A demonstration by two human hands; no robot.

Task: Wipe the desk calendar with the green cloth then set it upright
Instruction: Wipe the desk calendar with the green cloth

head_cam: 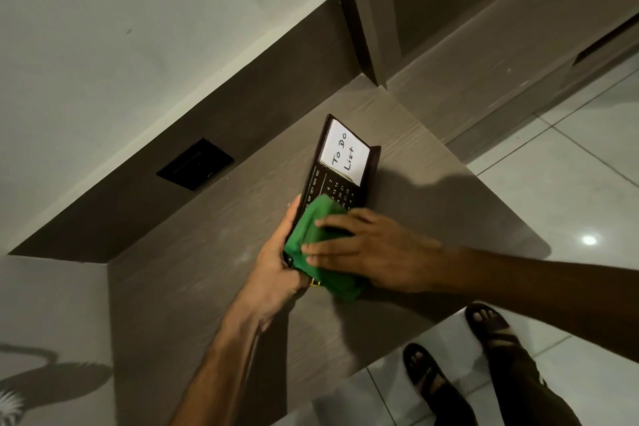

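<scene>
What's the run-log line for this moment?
phase: wiping | left hand: grips desk calendar edge | right hand: presses green cloth on calendar face | calendar: lying on desk, not upright

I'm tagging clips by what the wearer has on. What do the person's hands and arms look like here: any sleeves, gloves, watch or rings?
Both arms are bare as far as the frame shows: no sleeves reach the forearms. The left hand and the right hand wear no gloves, and no watch or bracelet shows at either wrist. No ring is visible on the fingers that can be seen; some fingers are hidden.
</scene>
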